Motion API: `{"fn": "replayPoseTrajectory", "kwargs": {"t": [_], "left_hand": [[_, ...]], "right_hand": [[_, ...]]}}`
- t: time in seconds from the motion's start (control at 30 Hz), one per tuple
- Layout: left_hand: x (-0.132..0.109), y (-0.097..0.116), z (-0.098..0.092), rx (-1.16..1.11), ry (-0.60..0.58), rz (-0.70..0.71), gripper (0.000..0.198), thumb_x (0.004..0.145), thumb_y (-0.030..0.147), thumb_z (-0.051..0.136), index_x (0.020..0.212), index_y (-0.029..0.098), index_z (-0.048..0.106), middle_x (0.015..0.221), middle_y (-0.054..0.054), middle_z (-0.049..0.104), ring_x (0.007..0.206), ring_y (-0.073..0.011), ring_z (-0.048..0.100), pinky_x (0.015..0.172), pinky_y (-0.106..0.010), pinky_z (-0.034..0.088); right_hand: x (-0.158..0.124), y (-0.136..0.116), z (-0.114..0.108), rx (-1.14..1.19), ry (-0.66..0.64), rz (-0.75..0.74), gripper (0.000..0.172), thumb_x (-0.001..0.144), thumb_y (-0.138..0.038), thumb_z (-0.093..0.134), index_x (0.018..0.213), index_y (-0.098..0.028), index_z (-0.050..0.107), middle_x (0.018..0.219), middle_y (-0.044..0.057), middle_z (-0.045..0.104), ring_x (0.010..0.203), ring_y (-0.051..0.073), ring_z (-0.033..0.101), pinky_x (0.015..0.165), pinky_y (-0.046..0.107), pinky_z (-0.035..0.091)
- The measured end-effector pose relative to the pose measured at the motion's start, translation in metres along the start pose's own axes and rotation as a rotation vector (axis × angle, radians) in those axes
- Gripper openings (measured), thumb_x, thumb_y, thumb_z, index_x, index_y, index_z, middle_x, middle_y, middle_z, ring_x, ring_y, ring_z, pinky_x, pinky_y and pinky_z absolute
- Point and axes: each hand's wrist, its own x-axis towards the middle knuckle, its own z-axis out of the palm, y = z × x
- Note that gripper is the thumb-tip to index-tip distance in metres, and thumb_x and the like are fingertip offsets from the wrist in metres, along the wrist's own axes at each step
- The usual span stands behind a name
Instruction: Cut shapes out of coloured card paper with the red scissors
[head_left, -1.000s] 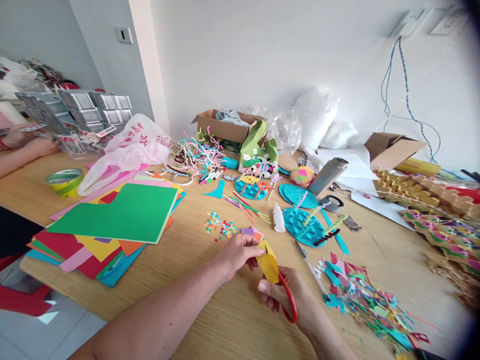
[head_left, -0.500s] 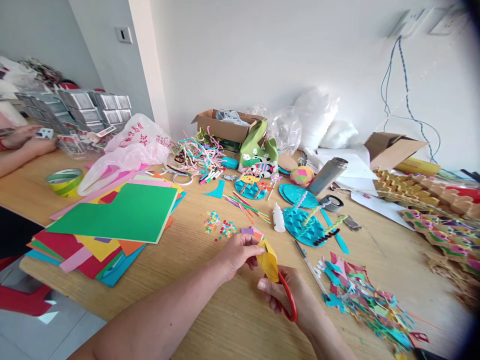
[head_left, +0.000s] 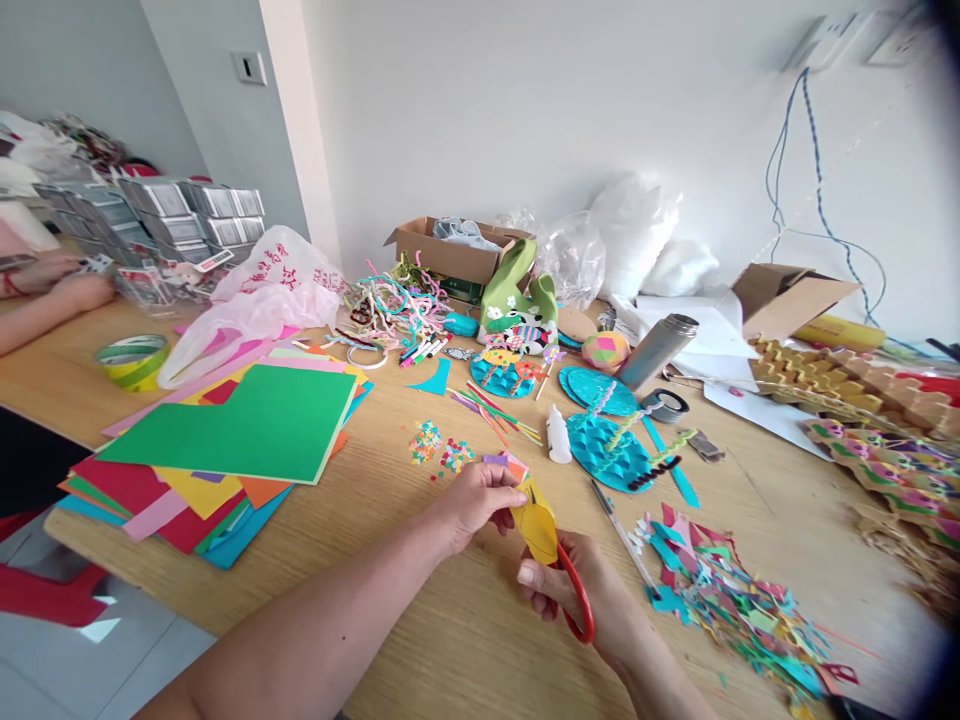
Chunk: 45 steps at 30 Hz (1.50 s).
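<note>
Between thumb and fingers, my left hand [head_left: 484,505] pinches the upper left edge of a small piece of yellow paper [head_left: 535,528] with a dark drawn outline. My right hand [head_left: 581,585] is closed on a pair of scissors [head_left: 579,600] with red handles. Their blades are mostly hidden by the yellow paper, with a dark tip showing near its top. Small purple and pink paper pieces [head_left: 516,467] lie just beyond my left fingers. To the right of my right hand rests a pen [head_left: 622,535] beside a heap of coloured paper scraps [head_left: 739,600].
At left lies a stack of coloured paper [head_left: 247,425], near a roll of tape [head_left: 132,360]. A white glue bottle [head_left: 557,436], blue decorated discs [head_left: 607,450] and a steel flask [head_left: 660,352] stand further back. Another person's hands [head_left: 75,290] are at far left.
The yellow paper has turned slightly between my hands, which keep nearly the same place. At far left, the other person's hands have shifted a little with a small card.
</note>
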Motion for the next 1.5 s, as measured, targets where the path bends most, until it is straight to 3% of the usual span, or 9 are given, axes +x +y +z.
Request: {"fn": "replayPoseTrajectory", "kwargs": {"t": [0.17,0.47,0.8,1.5], "left_hand": [[0.0,0.001,-0.001,-0.013,-0.046,0.003,0.017,0.063,0.027,0.063,0.064,0.014,0.052,0.055,0.002,0.052,0.045,-0.0072,0.047,0.044,-0.02,0.035],[0.0,0.004,-0.002,-0.062,-0.061,-0.094,0.023,0.058,0.03,0.066,0.066,0.015,0.051,0.054,0.003,0.052,0.038,-0.0056,0.045,0.036,-0.018,0.03],[-0.001,0.003,-0.001,0.0,-0.053,-0.047,0.02,0.061,0.029,0.064,0.066,0.013,0.053,0.055,0.003,0.053,0.041,-0.0054,0.046,0.04,-0.018,0.033],[-0.002,0.005,0.001,0.059,-0.042,-0.045,0.023,0.058,0.032,0.063,0.066,0.014,0.051,0.056,0.003,0.054,0.044,-0.0072,0.047,0.046,-0.022,0.036]], "right_hand": [[0.001,0.006,-0.004,-0.018,-0.044,-0.059,0.045,0.059,-0.051,0.075,0.074,-0.016,0.05,0.054,-0.003,0.052,0.046,0.01,0.047,0.044,0.021,0.035],[0.0,0.002,-0.004,-0.021,-0.063,-0.013,0.041,0.061,-0.042,0.075,0.081,-0.015,0.052,0.055,-0.004,0.052,0.047,0.01,0.047,0.045,0.021,0.037],[-0.001,-0.007,0.003,-0.067,0.031,0.073,0.041,0.062,-0.048,0.069,0.077,-0.016,0.049,0.051,-0.006,0.048,0.044,0.01,0.047,0.043,0.021,0.038],[-0.001,-0.01,0.006,-0.071,0.077,0.109,0.043,0.058,-0.053,0.068,0.069,-0.018,0.047,0.047,-0.006,0.049,0.041,0.009,0.046,0.041,0.02,0.036]]}}
